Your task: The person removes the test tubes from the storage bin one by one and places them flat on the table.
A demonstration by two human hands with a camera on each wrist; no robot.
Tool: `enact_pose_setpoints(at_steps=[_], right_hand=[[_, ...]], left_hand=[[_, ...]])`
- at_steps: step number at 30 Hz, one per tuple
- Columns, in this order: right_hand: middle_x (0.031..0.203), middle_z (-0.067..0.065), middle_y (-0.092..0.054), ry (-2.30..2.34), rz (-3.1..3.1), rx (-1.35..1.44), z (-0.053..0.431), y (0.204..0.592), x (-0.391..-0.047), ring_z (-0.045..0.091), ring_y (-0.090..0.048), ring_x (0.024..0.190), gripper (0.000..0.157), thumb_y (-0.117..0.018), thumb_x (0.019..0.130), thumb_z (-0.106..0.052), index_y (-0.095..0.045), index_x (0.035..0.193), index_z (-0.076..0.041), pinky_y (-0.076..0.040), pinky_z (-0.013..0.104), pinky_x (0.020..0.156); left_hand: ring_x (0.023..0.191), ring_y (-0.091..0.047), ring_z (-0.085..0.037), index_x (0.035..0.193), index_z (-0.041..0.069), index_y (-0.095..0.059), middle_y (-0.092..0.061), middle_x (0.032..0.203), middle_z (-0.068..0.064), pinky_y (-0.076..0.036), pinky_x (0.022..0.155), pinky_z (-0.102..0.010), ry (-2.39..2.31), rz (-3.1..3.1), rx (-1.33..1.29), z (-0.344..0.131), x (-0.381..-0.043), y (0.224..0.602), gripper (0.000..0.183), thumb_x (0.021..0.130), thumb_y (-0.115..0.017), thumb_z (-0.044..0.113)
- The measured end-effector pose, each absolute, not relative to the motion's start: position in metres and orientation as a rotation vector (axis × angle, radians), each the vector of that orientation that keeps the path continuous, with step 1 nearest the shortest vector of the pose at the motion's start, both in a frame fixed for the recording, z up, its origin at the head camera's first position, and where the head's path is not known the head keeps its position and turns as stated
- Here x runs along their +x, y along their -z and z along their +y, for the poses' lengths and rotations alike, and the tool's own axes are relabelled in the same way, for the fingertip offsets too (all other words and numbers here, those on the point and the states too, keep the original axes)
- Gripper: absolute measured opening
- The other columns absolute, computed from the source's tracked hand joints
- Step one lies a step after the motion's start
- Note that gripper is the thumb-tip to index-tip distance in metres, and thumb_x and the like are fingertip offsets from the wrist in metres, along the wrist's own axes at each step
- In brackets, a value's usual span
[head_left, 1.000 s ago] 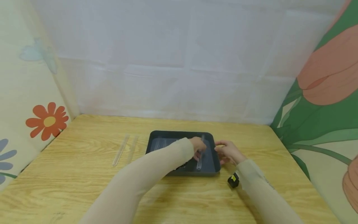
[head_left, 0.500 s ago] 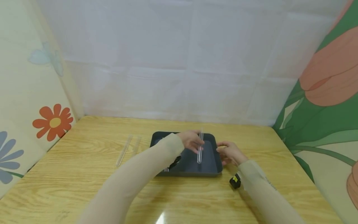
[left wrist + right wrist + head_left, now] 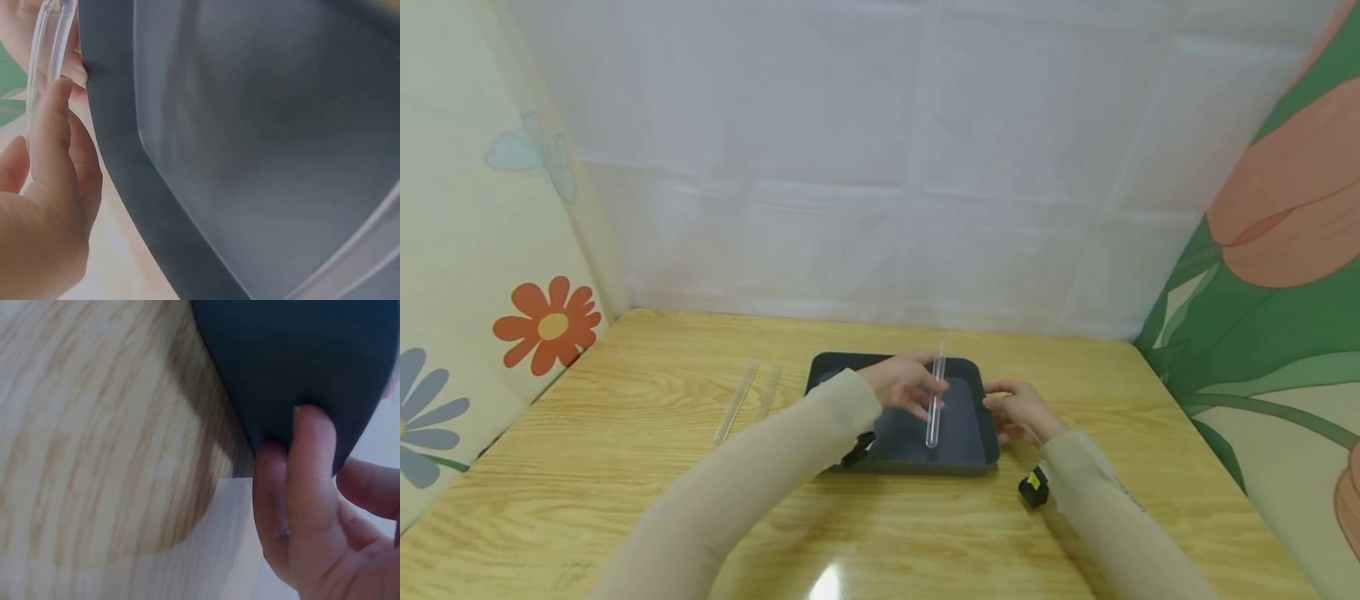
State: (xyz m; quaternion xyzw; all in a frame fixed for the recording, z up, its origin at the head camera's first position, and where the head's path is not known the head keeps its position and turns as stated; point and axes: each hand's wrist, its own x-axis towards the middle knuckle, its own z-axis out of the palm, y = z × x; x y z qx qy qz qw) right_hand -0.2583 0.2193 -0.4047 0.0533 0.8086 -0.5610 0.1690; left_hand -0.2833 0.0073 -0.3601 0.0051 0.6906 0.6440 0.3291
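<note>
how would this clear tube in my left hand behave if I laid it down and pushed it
The clear tube looks rounded, so it would probably roll. It runs straight past your left hand, suggesting it's stiff. Its smooth, shiny surface may be slippery.

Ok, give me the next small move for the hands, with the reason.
I'd probably have the left hand carry its clear tube left and lay it beside the two similar tubes on the table. The hand grips it, seemingly raised off the floor of the tray, while the right hand touches the tray's side.
</note>
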Motion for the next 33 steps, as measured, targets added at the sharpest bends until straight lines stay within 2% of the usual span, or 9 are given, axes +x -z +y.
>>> enact_pose_setpoints(at_steps=[4,15,24,27,33], right_hand=[[0.103,0.015,-0.071,1.597,2.297,0.154,0.219,0.406,-0.258,0.013,-0.066,0.072,0.044,-0.051,0.102,-0.005,-0.042,0.143,0.005,-0.054,0.024,0.051],[0.102,0.013,-0.070,1.587,2.305,0.127,0.221,0.407,-0.255,0.012,-0.065,0.071,0.045,-0.050,0.102,-0.005,-0.041,0.145,0.006,-0.054,0.024,0.052],[0.109,0.019,-0.068,1.583,2.305,0.127,0.221,0.405,-0.252,0.014,-0.065,0.075,0.046,-0.050,0.103,-0.007,-0.040,0.146,0.006,-0.055,0.027,0.055],[0.110,0.018,-0.068,1.581,2.300,0.139,0.220,0.406,-0.253,0.014,-0.065,0.075,0.045,-0.050,0.103,-0.007,-0.040,0.146,0.005,-0.055,0.027,0.055],[0.108,0.017,-0.068,1.588,2.302,0.142,0.220,0.405,-0.254,0.014,-0.064,0.074,0.044,-0.049,0.103,-0.006,-0.041,0.145,0.005,-0.054,0.025,0.052]], left_hand=[[0.126,-0.057,-0.042,0.162,0.025,-0.017,-0.047,0.149,-0.024,-0.054,0.048,-0.025,-1.686,1.809,0.028,0.000,-0.277,0.360,0.076,0.100,-0.053,-0.001],[0.127,-0.056,-0.043,0.162,0.026,-0.018,-0.047,0.148,-0.025,-0.056,0.051,-0.026,-1.701,1.814,0.045,-0.015,-0.267,0.360,0.075,0.101,-0.054,0.000],[0.126,-0.057,-0.040,0.162,0.026,-0.017,-0.048,0.149,-0.023,-0.056,0.054,-0.028,-1.686,1.842,0.027,-0.029,-0.264,0.357,0.075,0.101,-0.055,0.002],[0.127,-0.056,-0.041,0.162,0.023,-0.017,-0.046,0.150,-0.024,-0.056,0.055,-0.027,-1.692,1.840,0.038,-0.036,-0.263,0.356,0.074,0.101,-0.053,0.002],[0.130,-0.054,-0.041,0.162,0.025,-0.015,-0.044,0.152,-0.024,-0.055,0.054,-0.026,-1.694,1.845,0.041,-0.048,-0.262,0.353,0.074,0.102,-0.052,0.003]])
